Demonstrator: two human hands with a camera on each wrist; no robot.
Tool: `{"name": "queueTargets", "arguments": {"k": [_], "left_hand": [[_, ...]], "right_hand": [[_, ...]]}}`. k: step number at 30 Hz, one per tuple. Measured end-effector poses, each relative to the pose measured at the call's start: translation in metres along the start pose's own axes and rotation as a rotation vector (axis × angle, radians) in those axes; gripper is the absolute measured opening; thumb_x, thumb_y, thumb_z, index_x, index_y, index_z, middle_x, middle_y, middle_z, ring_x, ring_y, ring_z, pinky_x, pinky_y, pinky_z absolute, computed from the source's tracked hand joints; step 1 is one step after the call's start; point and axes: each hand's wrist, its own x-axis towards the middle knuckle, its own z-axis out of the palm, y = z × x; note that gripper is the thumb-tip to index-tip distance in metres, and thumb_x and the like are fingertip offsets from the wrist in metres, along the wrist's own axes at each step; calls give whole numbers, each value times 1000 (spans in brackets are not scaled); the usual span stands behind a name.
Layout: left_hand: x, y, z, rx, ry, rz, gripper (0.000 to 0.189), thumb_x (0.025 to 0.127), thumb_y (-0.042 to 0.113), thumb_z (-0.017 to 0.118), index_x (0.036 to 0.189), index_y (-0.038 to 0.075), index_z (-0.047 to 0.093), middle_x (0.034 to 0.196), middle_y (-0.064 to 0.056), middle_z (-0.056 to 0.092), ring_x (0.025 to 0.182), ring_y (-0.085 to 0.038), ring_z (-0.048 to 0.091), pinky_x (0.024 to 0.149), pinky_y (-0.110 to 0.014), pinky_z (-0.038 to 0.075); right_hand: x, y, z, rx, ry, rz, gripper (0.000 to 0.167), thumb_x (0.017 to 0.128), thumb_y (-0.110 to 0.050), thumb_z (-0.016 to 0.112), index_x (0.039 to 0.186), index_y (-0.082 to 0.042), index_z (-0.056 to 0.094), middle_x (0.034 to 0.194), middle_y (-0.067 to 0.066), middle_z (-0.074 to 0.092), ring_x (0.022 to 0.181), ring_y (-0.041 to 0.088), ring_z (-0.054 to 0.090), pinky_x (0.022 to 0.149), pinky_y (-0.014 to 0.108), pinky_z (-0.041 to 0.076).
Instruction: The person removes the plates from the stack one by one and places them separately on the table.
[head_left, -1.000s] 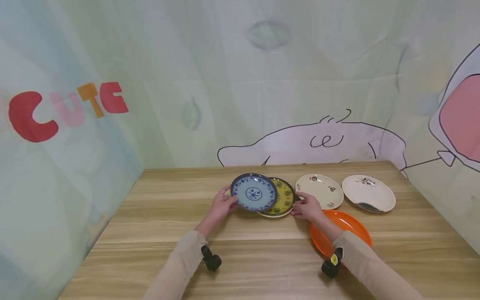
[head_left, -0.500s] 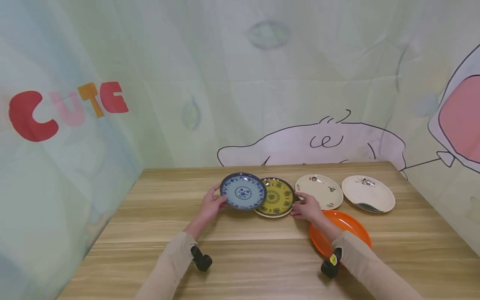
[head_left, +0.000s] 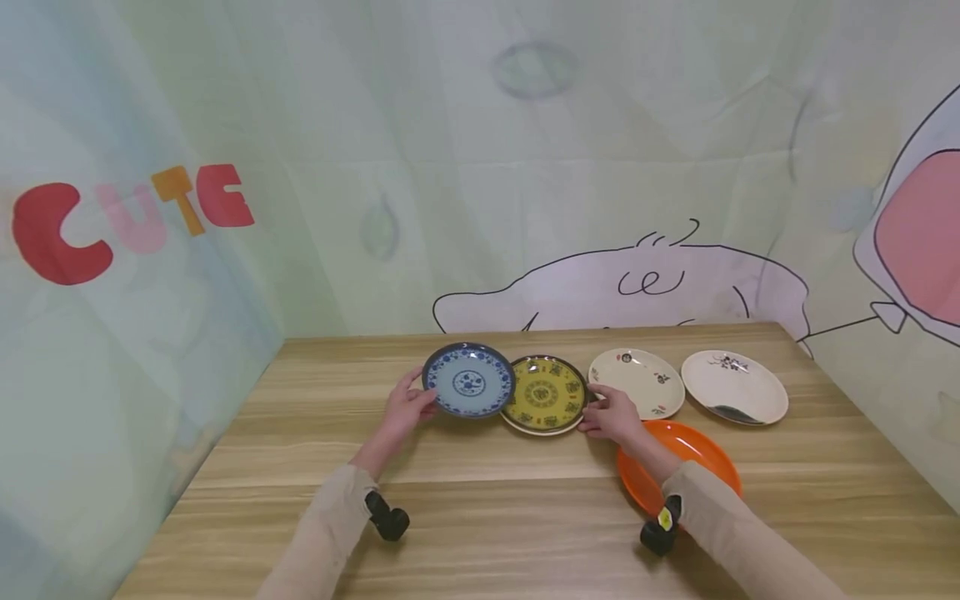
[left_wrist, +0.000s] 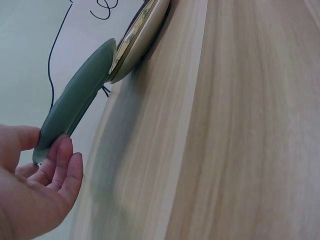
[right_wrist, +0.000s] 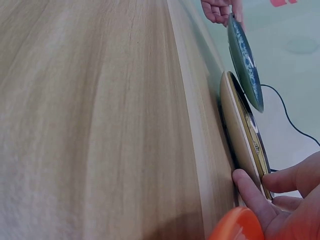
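Wooden table [head_left: 517,533], printed backdrop [head_left: 465,158]; left hand [head_left: 407,406] pinches blue plate [head_left: 468,381], right hand [head_left: 615,414] yellow plate [head_left: 543,393]

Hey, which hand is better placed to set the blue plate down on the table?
Probably the left hand: it grips the blue plate by its rim, above the table. The right hand pinches the yellow plate and the pale plate beneath it.

a pale curtain [head_left: 450,125] behind the wooden table [head_left: 517,542] bears coloured letters [head_left: 178,185] and a pink balloon [head_left: 926,229].
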Motion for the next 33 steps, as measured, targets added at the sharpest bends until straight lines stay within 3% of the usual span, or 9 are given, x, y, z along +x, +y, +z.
{"name": "queueTargets", "arguments": {"k": [5, 15, 20, 27, 33], "left_hand": [[3, -6, -10, 9, 10, -17, 56, 90, 4, 50, 141, 3, 26, 101, -27, 59, 74, -16, 60, 79, -36, 52], [0, -7, -30, 40, 15, -34, 56, 92, 5, 47, 141, 1, 22, 108, -29, 56, 78, -16, 60, 83, -36, 51], [-2, -8, -33, 57, 8, -47, 55, 92, 5, 46, 142, 1, 21, 112, -31, 54, 82, -19, 59, 83, -36, 51], [-2, -14, -34, 72, -13, -58, 55, 92, 3, 45, 141, -3, 20, 117, -34, 50, 76, -14, 58, 79, -33, 52], [1, -18, -36, 111, -40, -71, 56, 91, 3, 46, 140, -4, 20, 110, -32, 54, 75, -14, 59, 76, -31, 53]], "right_hand": [[-1, -1, 0, 3, 5, -3, 54, 86, 7, 50, 137, 5, 30, 102, 26, 56, 62, 13, 62, 62, 31, 56], [-2, -2, 1, 0, 14, 7, 54, 86, 7, 50, 137, 4, 31, 104, 26, 56, 62, 14, 62, 63, 32, 56], [-2, -1, 2, -5, 19, 7, 54, 86, 7, 51, 137, 4, 32, 104, 26, 56, 63, 15, 63, 63, 32, 56], [-2, -2, 2, -14, 22, 15, 54, 86, 6, 50, 137, 4, 32, 105, 26, 56, 63, 14, 63, 63, 32, 56], [-2, -3, 2, -17, 24, 23, 54, 87, 6, 50, 137, 4, 31, 104, 25, 56, 63, 13, 62, 63, 32, 56]]}}
